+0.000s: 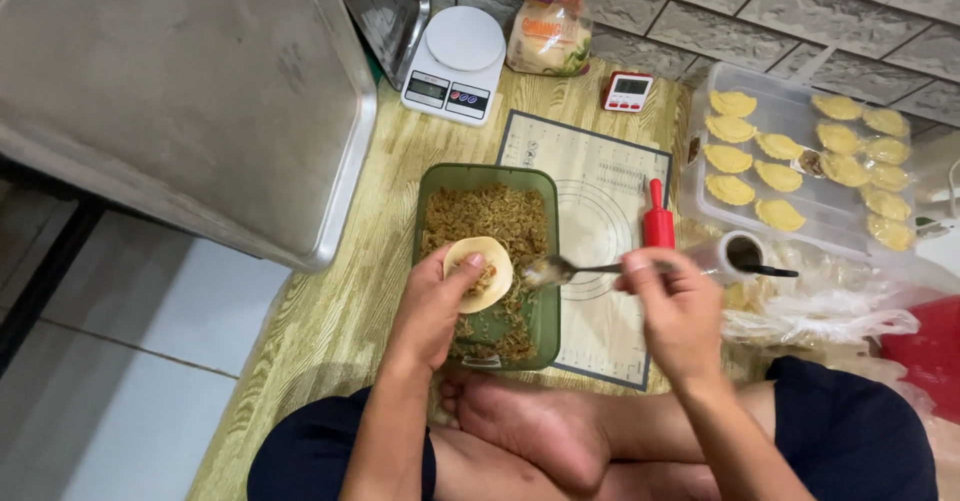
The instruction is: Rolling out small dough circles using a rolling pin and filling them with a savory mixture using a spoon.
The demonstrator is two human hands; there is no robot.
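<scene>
Our left hand (432, 306) cupped a round pale dough wrapper (480, 272) with some filling on it, over the green rectangular tub of brown minced filling (487, 223); our right hand (672, 306) pinched a metal spoon (560, 270) beside it. Many folded yellow dumplings (730, 159) already lay in the clear plastic tray (800, 223), yet we judged plenty of filling remained.

Clear bag (549, 29) with orange and purple print leaning against the tiled wall, white kitchen scale (455, 64) just left of it with a grey screen, small red-and-white timer (628, 90) to its right, grey screen up
</scene>
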